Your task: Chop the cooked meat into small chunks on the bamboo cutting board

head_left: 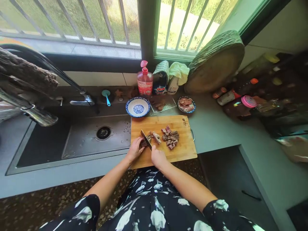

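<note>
Right hand [158,158] has a proper grip on the knife [147,143], wrapped round the handle, blade slanting away to the left over a dark chunk of meat [142,144]. Left hand [135,149] has its grip curled onto that chunk, right next to the blade, all on the left side of a wooden cutting board [156,123]. Couple of loose pieces [157,138] just right of the knife, then a pile of cut bits [171,138]. Board's on the gray surface [209,128], sink [81,134] to its left. Past it: blue-rimmed plate [139,109], bowl [192,111] of pinkish meat, pink pump bottle [145,84] further back.
</note>
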Demonstrator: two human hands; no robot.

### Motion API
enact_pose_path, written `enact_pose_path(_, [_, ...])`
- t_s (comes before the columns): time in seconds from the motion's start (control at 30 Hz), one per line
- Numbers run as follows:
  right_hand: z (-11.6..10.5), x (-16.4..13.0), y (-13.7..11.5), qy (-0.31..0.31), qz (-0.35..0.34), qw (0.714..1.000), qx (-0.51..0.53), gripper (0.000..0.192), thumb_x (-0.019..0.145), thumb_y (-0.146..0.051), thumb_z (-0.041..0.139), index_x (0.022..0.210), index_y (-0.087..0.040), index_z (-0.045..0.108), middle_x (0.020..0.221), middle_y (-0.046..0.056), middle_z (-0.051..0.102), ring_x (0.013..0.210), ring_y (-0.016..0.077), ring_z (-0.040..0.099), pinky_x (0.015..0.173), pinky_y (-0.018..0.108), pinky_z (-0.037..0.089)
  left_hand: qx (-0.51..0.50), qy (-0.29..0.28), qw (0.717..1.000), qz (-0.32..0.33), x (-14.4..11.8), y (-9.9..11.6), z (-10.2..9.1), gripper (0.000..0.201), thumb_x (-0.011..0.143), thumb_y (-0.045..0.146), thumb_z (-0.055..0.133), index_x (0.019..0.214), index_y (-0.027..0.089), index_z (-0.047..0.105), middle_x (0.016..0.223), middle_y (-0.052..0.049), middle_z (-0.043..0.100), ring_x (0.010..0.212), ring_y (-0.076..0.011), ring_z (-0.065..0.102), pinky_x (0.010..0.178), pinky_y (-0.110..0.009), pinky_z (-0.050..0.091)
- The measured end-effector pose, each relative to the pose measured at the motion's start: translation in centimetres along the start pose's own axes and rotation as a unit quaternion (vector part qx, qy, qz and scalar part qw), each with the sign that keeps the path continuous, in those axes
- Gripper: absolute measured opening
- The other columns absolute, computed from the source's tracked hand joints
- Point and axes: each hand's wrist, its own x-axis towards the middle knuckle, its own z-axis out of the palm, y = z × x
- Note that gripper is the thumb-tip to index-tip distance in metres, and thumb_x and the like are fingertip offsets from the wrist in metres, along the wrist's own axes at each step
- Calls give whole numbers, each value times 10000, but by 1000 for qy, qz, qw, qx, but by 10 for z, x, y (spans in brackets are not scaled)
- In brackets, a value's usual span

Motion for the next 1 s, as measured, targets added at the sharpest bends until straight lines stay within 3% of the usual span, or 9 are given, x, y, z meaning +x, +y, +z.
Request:
enact_pose_path(0.2, [13,-6,17,15,-6,1000,-2,289,851,-156,401,1136,-108,392,852,148,649,825,234,639,689,327,473,8,20,999,-35,7,7,6,456,682,172,588,1110,163,431,1049,-117,567,989,-248,549,865,-435,464])
enact_pose_path(0.37, [-6,-22,42,91,-10,995,34,230,896,-275,364,1071,-130,395,816,119,639,758,226,637,622,285,440,-19,11,999,-39,12,27,15,531,681,221,624,1164,174,407,1068,-113,562,980,-242,555,835,-422,467])
enact_pose_path(0.5, [-24,-44,79,149,44,986,63,224,921,-302,323,1055,-136,394,792,98,632,711,191,623,571,240,371,29,12,999,-15,29,48,4,520,705,223,606,1197,204,438,1139,-116,530,1054,-271,486,878,-447,414])
enact_pose_path(0.63, [-22,-54,111,169,93,976,98,166,912,-281,359,978,-139,413,760,82,630,703,175,604,543,225,305,116,-104,984,82,71,65,-4,479,661,134,596,1109,295,547,1219,-77,497,1104,-315,406,876,-491,348])
enact_pose_path(0.8, [-4,-58,120,187,91,969,137,138,907,-281,368,940,-157,419,746,61,632,689,169,595,532,226,269,142,-233,945,180,123,67,7,155,745,143,531,819,252,613,912,-60,620,986,-245,486,872,-441,313])
enact_pose_path(0.9, [6,-61,116,182,87,969,140,137,904,-282,373,932,-158,424,750,62,637,692,172,598,538,227,270,93,-268,944,166,138,56,7,90,748,185,542,810,224,595,870,-48,627,916,-205,533,842,-363,344])
enact_pose_path(1.0, [12,-63,111,170,63,975,130,145,905,-287,372,938,-159,430,755,61,642,699,174,605,543,223,285,48,-273,956,99,144,42,3,100,748,240,550,833,199,584,820,-36,629,804,-184,563,732,-292,393])
